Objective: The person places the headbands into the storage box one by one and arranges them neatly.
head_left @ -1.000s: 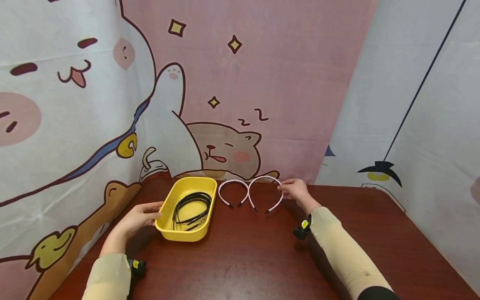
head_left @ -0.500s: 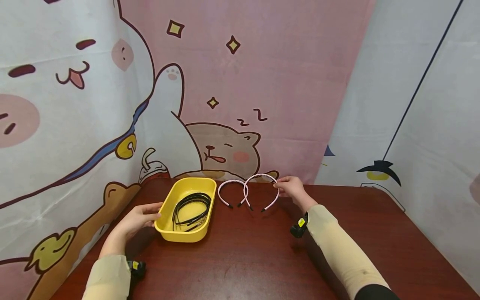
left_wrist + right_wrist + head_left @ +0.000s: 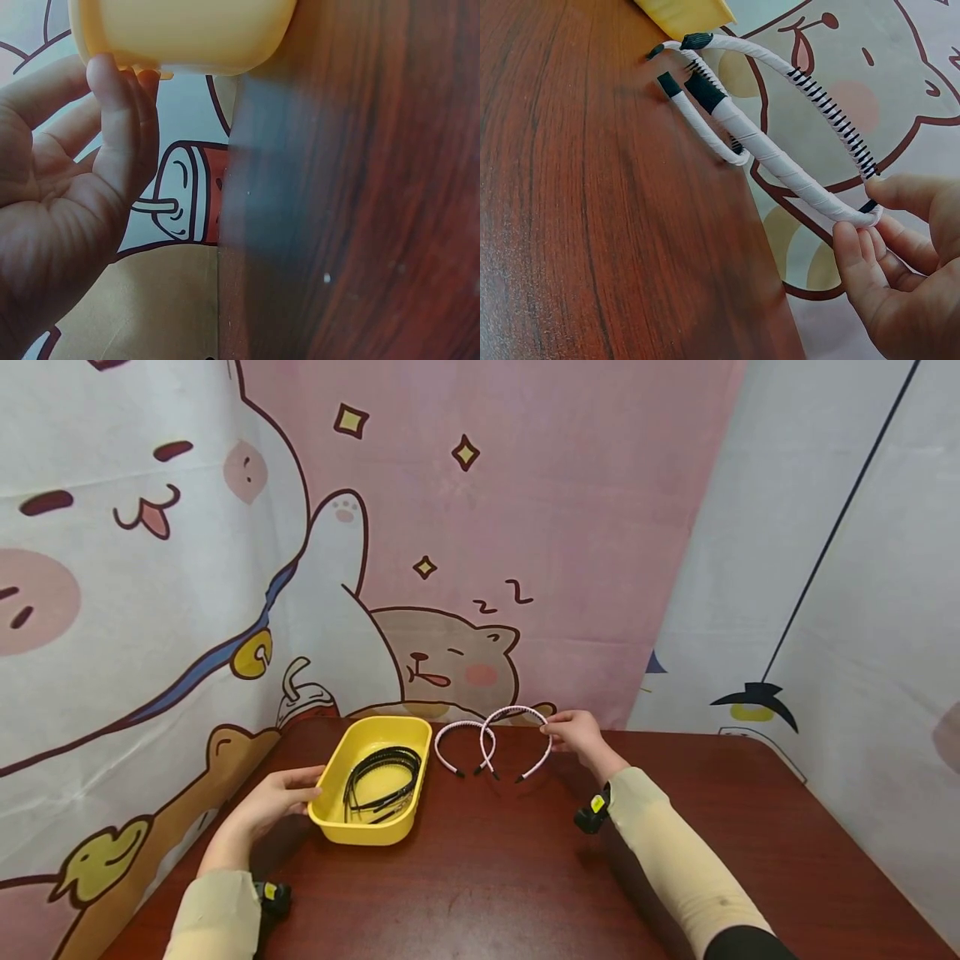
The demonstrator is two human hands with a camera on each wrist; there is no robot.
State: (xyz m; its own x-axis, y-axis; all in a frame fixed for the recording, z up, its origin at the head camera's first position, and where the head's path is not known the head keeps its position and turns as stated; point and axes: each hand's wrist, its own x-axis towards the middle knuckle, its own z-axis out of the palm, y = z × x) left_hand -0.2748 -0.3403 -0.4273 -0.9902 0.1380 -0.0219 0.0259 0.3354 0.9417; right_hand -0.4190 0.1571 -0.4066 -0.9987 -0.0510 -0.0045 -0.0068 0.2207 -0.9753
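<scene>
My left hand (image 3: 272, 803) holds the near left rim of a yellow plastic tray (image 3: 363, 835) between thumb and fingers. Inside the tray lie several black headbands (image 3: 388, 753), stacked loosely together. On the right, my right hand (image 3: 576, 737) pinches a pale pink, ribbon-wrapped headband (image 3: 772, 161) at its curved side. This headband has dark comb teeth along its inner edge and black tips. A second pale pink headband (image 3: 442, 757) lies on the table just right of the tray, and the held one overlaps it in the head view.
The tray and headbands are toward the back of a dark reddish-brown wooden table (image 3: 487, 885). Behind the table hangs a cartoon-printed cloth (image 3: 570, 552), close to its back and left edges. A small camera (image 3: 592, 814) is strapped to my right wrist.
My right hand has moved left with the pink headband, from beside the second headband to overlapping it in view. My left hand and the tray have stayed nearly still.
</scene>
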